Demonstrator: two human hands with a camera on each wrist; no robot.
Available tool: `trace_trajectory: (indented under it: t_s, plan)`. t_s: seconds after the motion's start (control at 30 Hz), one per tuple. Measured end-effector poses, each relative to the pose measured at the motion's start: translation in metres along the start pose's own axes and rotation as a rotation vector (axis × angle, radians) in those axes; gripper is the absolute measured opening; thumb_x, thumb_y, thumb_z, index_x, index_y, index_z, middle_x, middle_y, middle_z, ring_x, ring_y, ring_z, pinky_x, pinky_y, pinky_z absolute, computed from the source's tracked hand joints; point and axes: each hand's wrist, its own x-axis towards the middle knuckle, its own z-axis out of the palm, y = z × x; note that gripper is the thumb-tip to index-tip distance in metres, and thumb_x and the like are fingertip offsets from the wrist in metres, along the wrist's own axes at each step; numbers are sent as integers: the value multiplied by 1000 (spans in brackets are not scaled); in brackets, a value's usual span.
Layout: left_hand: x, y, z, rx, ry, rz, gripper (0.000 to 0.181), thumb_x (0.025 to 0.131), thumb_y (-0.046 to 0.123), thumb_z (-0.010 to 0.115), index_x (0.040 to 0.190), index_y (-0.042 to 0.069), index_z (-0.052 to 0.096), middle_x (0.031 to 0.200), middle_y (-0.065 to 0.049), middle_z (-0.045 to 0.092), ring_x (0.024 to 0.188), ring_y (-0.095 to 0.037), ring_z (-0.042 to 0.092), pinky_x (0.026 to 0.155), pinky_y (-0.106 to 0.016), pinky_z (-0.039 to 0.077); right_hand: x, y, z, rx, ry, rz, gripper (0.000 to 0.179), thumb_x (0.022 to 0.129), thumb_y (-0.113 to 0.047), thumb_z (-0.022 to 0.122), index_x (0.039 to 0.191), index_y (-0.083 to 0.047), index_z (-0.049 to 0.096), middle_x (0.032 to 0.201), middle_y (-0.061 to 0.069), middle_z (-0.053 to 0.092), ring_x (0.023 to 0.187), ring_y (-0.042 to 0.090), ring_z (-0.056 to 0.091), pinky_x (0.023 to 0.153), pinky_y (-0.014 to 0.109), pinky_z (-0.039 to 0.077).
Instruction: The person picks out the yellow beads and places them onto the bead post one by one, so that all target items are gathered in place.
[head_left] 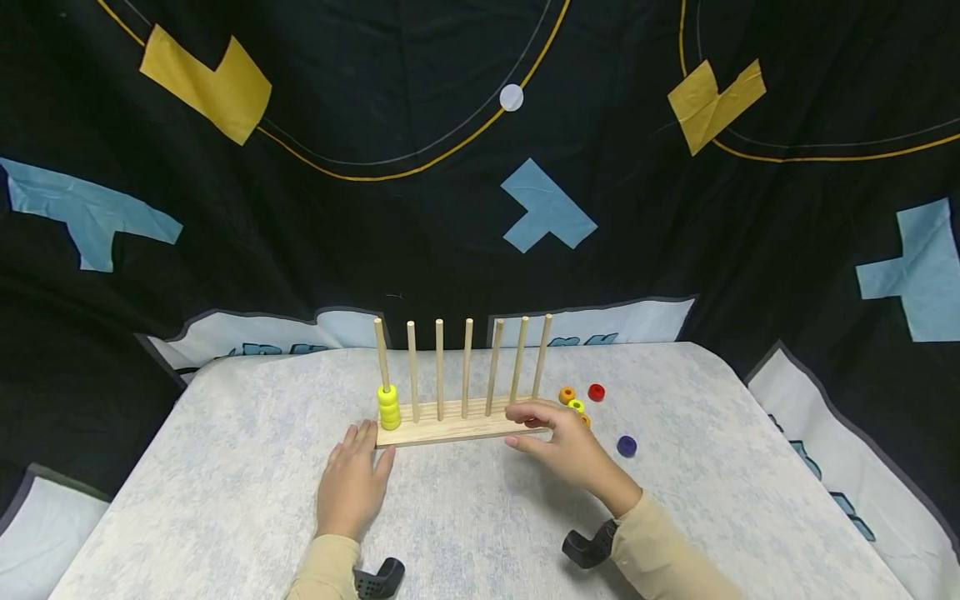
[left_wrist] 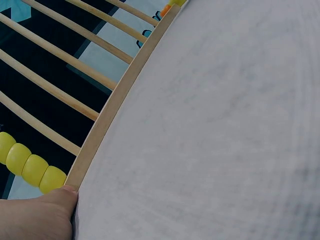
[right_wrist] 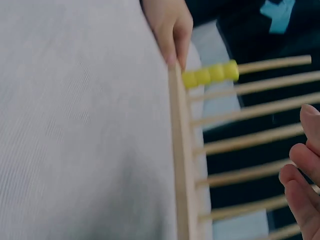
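Note:
A wooden peg rack (head_left: pixel 450 427) stands on the table with a row of several upright pegs. Yellow beads (head_left: pixel 388 408) are stacked at the foot of its leftmost peg; the other pegs carry no beads. My left hand (head_left: pixel 351 492) holds the rack's left front corner, its thumb at the front edge and fingers along the end. Over the rack's right end hovers my right hand (head_left: pixel 564 443), fingers loosely bent and thumb apart. In the right wrist view, no bead shows between the right hand's fingers (right_wrist: pixel 300 200).
Right of the rack lie loose beads: an orange bead (head_left: pixel 567 395), a yellow bead (head_left: pixel 576 406), another orange bead (head_left: pixel 585 421) partly behind the right hand, a red bead (head_left: pixel 596 392) and a purple bead (head_left: pixel 627 447). A black patterned cloth (head_left: pixel 405 242) hangs behind the pale table (head_left: pixel 247 467).

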Motion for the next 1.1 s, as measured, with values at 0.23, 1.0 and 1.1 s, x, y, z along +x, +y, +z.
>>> trace_trajectory:
  t_s: [0.23, 1.0, 1.1]
  plan:
    - [0, 0, 0, 4, -7, -2, 63, 102, 35, 54, 149, -4, 39, 156, -22, 39, 149, -41, 29, 124, -55, 19, -12, 33, -18, -29, 61, 66, 39, 85, -19, 79, 121, -7, 69, 119, 7, 72, 109, 22, 69, 94, 38, 59]
    - [0, 0, 0, -4, 3, 5, 62, 101, 34, 55, 148, -5, 40, 155, -23, 40, 148, -42, 30, 123, -56, 20, -47, 74, -30, -157, 43, 299, 42, 82, -17, 82, 122, -10, 69, 117, 0, 68, 113, 18, 64, 99, 38, 55]
    - [0, 0, 0, -7, 4, 6, 62, 101, 34, 55, 147, -5, 41, 155, -23, 40, 148, -42, 30, 123, -56, 20, -49, 75, -29, -209, 41, 293, 42, 81, -20, 83, 120, -13, 70, 116, -2, 69, 113, 17, 63, 99, 39, 55]
